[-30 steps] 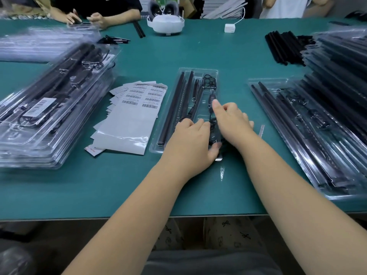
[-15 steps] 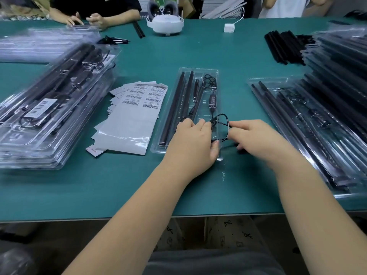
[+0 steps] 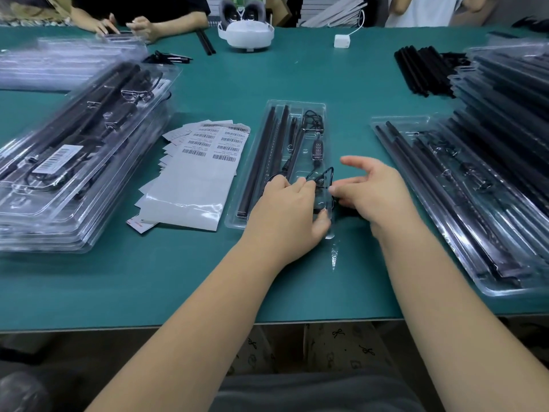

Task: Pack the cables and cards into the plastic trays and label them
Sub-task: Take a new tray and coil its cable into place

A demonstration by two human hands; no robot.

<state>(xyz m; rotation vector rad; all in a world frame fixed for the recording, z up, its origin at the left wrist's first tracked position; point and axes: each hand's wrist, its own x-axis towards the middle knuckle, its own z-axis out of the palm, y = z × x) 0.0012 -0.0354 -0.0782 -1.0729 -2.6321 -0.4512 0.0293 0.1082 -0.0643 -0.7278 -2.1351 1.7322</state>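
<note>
**Hands at the near end of the open tray**

Stacks of sealed clear trays (image 3: 74, 162) fill the left side of the green desk (image 3: 148, 286), the top one bearing a barcode label. Just right of them lies a fanned pile of barcode label sheets (image 3: 196, 173). Beside that, at the middle, sits the open plastic tray (image 3: 267, 120), with long black strips (image 3: 261, 156) along its left channels and a cable with an inline controller (image 3: 317, 148) on its right. The left hand (image 3: 288, 212) rests on the tray's near end, fingers loosely bent and pressing down on the cable loop (image 3: 323, 181). The right hand (image 3: 371, 191) is just beside it, thumb and a finger pinching the loop while the other fingers spread wide. Farther right, another filled tray (image 3: 445, 185) lies open, and beyond it rise more stacked trays (image 3: 511, 93) and loose black strips (image 3: 421, 69).
</note>
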